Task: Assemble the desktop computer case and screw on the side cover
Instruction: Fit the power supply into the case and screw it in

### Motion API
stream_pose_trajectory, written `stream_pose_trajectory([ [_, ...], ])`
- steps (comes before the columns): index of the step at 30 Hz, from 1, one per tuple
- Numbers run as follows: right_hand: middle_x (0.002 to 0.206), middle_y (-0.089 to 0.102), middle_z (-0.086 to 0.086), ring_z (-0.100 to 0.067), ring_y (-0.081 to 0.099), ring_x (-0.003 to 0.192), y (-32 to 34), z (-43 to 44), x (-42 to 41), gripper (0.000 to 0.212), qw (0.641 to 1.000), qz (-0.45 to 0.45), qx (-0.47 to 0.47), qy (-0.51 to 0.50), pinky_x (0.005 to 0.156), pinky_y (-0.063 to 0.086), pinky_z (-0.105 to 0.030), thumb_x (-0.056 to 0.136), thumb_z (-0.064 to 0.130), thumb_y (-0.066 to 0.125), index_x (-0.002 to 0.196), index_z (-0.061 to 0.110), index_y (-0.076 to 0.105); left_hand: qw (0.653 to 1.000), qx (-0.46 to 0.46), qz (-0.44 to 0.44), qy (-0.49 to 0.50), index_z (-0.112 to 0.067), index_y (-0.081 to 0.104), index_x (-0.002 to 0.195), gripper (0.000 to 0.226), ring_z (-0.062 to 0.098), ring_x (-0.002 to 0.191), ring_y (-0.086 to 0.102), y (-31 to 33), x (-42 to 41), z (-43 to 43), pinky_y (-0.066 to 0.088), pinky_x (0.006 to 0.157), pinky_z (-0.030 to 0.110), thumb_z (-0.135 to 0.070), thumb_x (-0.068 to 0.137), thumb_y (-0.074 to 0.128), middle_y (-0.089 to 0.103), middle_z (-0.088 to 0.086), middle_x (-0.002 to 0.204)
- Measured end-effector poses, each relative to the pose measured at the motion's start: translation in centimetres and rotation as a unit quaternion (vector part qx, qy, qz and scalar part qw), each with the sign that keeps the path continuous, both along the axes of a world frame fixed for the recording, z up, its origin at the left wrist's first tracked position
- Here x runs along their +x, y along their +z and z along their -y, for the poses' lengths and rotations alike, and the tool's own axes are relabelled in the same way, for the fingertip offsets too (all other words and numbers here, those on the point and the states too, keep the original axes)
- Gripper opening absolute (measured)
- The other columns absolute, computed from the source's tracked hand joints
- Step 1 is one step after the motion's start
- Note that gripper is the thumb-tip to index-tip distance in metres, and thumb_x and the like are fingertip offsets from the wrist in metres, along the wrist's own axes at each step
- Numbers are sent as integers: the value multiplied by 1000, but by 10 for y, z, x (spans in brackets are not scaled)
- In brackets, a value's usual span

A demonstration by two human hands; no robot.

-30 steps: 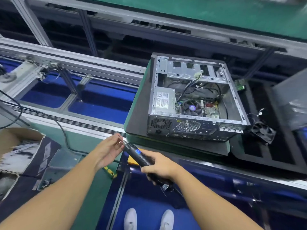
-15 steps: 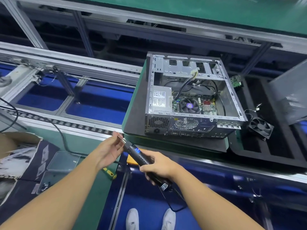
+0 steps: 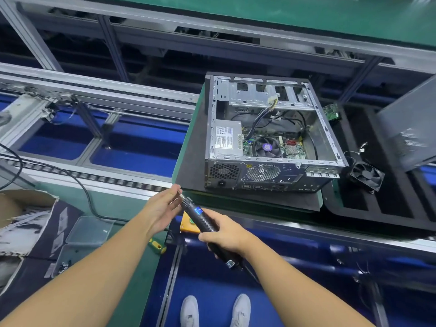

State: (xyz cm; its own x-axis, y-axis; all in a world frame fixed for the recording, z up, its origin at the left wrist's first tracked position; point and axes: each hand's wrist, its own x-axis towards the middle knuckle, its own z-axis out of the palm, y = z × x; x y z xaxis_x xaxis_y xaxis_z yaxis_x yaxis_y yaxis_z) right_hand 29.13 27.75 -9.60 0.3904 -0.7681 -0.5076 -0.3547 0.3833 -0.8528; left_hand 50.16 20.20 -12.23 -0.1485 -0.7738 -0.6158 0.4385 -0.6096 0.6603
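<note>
An open desktop computer case (image 3: 271, 175) lies on its side on a dark mat (image 3: 191, 166), its rear panel facing me and its motherboard, fan and power supply exposed. A grey side cover (image 3: 410, 131) leans at the far right edge. My right hand (image 3: 226, 237) grips a black electric screwdriver (image 3: 200, 218) below the case. My left hand (image 3: 162, 208) pinches at the screwdriver's metal tip with thumb and fingers; whether a screw sits there is too small to tell.
A loose black fan (image 3: 365, 177) and a green circuit board (image 3: 332, 112) lie on a black slotted tray (image 3: 377, 208) right of the case. Clear plastic boxes (image 3: 87, 232), a cardboard box (image 3: 23, 204) and a yellow-green screwdriver (image 3: 157, 246) sit lower left. A roller conveyor rail (image 3: 94, 178) runs left.
Both hands keep their places around the screwdriver. The view has shifted slightly, so the case sits a little lower left in the frame.
</note>
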Motion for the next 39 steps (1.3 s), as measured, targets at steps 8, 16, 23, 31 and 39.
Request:
stream_pose_trajectory([
  [8,118,64,10,-8,68,84,-4,-18,-12,120,1000,-10,13,5,86,59,-37,74,23,83,151,62,0,993,8,94,-69,-2,68,97,17,11,73,70,15,-37,16,57,84,32,-18,93,67,73,4,87],
  [16,115,60,8,-7,65,72,-25,-42,-14,120,996,4,-2,-91,79,59,-34,77,13,77,154,56,-5,804,-223,543,-92,-15,70,90,38,18,80,59,76,-34,57,45,75,32,-48,95,53,68,-1,86],
  [23,118,58,13,-5,67,71,-37,-44,-10,118,989,37,-15,-143,76,59,-31,77,13,75,153,59,-2,573,-512,591,-245,-16,49,141,47,22,140,33,133,-98,123,25,114,36,-40,100,45,40,5,150],
  [31,118,55,15,2,67,75,-42,-48,-9,116,990,39,-22,-131,72,55,-22,78,11,74,153,58,0,427,-387,712,-400,-11,14,157,87,26,152,6,107,-132,138,9,120,48,-71,94,18,17,10,163],
  [39,119,56,16,-1,67,76,-46,-49,-8,116,990,39,-25,-135,71,55,-22,76,12,75,151,62,2,428,-407,710,-383,-13,16,156,86,25,151,8,101,-129,143,8,119,46,-72,94,18,20,10,162],
])
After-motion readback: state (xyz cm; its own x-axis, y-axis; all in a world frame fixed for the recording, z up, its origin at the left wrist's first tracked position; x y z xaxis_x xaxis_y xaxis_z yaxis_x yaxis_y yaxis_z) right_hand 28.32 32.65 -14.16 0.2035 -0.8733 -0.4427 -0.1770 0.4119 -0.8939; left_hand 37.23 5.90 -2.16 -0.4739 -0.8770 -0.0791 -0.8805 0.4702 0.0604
